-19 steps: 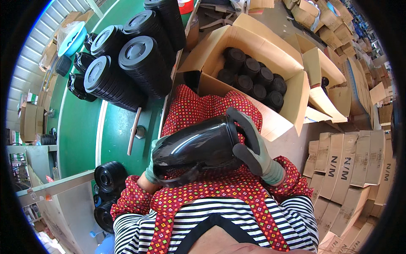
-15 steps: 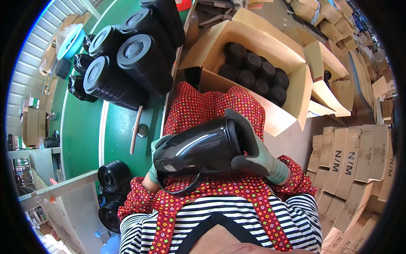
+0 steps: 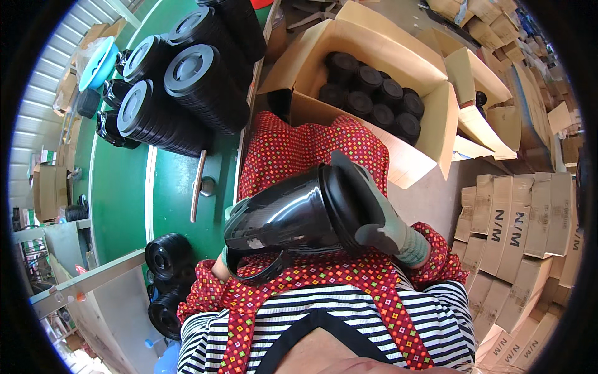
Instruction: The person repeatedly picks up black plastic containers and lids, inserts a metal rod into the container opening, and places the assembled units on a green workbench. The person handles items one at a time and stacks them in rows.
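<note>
Across my lap, over a red patterned apron, lies a glossy black plastic jug (image 3: 280, 215) with a loop handle (image 3: 265, 269) toward my body. My gloved left hand (image 3: 233, 214) holds its left end; most of its fingers are hidden behind the jug. At the right end my gloved right hand (image 3: 381, 219), in a green glove with a dark palm, is wrapped over a wide black lid-like rim (image 3: 336, 209). The palm presses against the rim's outer face, hiding most of it.
Tall stacks of black ring-shaped lids (image 3: 193, 71) stand on the green table (image 3: 180, 193) at left, near a metal bar (image 3: 199, 187). Ahead, an open carton (image 3: 430, 159) holds several black round-ended items (image 3: 358, 103). Flat cartons (image 3: 498, 230) are piled at right.
The jug has rolled a little, and its rim end faces more toward me. My right hand has shifted slightly right with the rim. The whole view has moved a little.
</note>
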Demonstrator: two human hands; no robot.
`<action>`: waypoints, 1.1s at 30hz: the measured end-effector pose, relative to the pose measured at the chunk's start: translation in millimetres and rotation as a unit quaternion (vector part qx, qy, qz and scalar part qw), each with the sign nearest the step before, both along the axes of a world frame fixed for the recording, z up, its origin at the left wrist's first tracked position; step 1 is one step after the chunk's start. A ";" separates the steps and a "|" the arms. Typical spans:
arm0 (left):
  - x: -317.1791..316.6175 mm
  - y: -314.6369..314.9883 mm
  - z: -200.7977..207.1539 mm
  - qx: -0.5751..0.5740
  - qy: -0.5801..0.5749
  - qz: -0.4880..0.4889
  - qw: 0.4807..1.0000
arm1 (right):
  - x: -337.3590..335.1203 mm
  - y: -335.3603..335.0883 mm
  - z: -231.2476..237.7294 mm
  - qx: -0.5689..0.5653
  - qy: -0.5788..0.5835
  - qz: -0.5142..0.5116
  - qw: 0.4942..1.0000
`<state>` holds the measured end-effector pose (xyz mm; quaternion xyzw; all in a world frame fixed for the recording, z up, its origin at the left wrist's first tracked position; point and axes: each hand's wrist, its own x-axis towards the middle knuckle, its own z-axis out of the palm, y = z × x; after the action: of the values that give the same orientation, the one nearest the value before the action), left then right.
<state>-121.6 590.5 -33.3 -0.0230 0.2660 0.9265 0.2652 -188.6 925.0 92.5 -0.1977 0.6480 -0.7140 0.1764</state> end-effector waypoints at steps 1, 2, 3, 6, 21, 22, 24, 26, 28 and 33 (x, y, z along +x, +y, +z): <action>-0.8 1.3 0.6 0.003 0.000 0.002 1.000 | -3.1 1.1 0.3 0.058 0.018 0.017 0.998; -0.6 1.4 1.5 0.006 0.001 0.004 1.000 | -5.4 1.5 3.1 0.095 0.044 0.018 0.994; -1.1 1.7 1.6 0.011 0.001 0.005 1.000 | -7.7 2.1 9.0 0.131 0.070 0.019 0.989; -3.0 4.5 3.2 0.023 0.003 0.013 1.000 | -12.2 3.1 15.9 0.108 0.056 0.007 0.993; -29.7 18.4 17.4 0.127 0.038 0.067 0.989 | -43.3 9.5 -28.6 0.174 0.140 -0.118 0.968; -33.0 16.4 19.5 0.131 0.044 0.071 0.988 | -47.0 7.4 -43.9 0.286 0.214 -0.116 0.927; -37.6 13.3 24.9 0.148 0.056 0.080 0.984 | -38.6 -6.2 -63.2 0.382 0.262 -0.081 0.882; -42.6 11.2 27.6 0.156 0.071 0.089 0.981 | -32.7 -20.1 -68.8 0.423 0.309 0.023 0.852; -45.2 5.6 30.4 0.160 0.084 0.102 0.978 | -34.5 -27.8 -73.6 0.453 0.377 0.104 0.801; -47.5 -1.6 30.1 0.158 0.094 0.118 0.976 | -56.8 -64.8 41.6 0.147 0.347 0.050 0.925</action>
<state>-169.1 589.0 -3.2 0.0750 0.1358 0.9795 0.1285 -245.5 860.2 134.2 -0.4368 0.7556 -0.4882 0.0030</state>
